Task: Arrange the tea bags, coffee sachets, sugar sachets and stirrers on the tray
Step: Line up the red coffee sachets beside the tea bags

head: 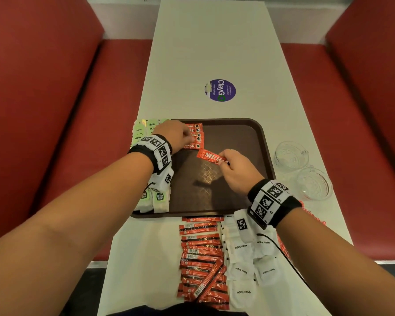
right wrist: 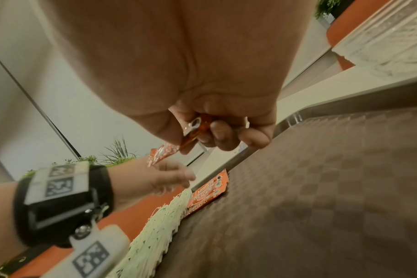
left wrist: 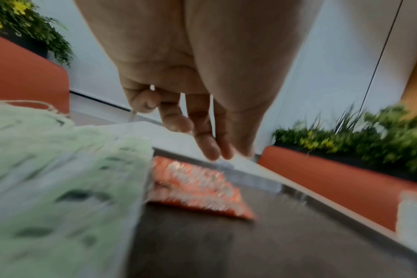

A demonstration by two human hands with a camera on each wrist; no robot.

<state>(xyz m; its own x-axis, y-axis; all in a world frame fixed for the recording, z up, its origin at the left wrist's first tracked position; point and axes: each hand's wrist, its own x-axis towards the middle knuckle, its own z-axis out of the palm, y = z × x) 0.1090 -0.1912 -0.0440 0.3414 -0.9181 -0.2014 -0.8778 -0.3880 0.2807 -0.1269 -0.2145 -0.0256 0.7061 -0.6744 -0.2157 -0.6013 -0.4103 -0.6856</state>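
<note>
A brown tray point(head: 237, 137) lies on the white table. Green tea bags point(head: 141, 131) line its left edge. Beside them, at the far left of the tray, is a row of red coffee sachets point(head: 197, 131). My left hand point(head: 188, 139) reaches over that row with its fingers point(left wrist: 212, 148) straight and holding nothing. My right hand point(head: 224, 161) pinches one end of a red coffee sachet point(head: 209, 156) just above the tray's middle. The right wrist view shows that coffee sachet point(right wrist: 193, 129) between thumb and curled fingers. Loose coffee sachets point(head: 201, 258) and white sugar sachets point(head: 244, 265) lie on the table near me.
Two glass cups point(head: 290, 156) point(head: 315, 183) stand on the table right of the tray. Thin red items point(head: 312, 215) peek out beside my right wrist. A round purple sticker point(head: 220, 90) marks the table beyond the tray. Red bench seats point(head: 55, 110) flank the table.
</note>
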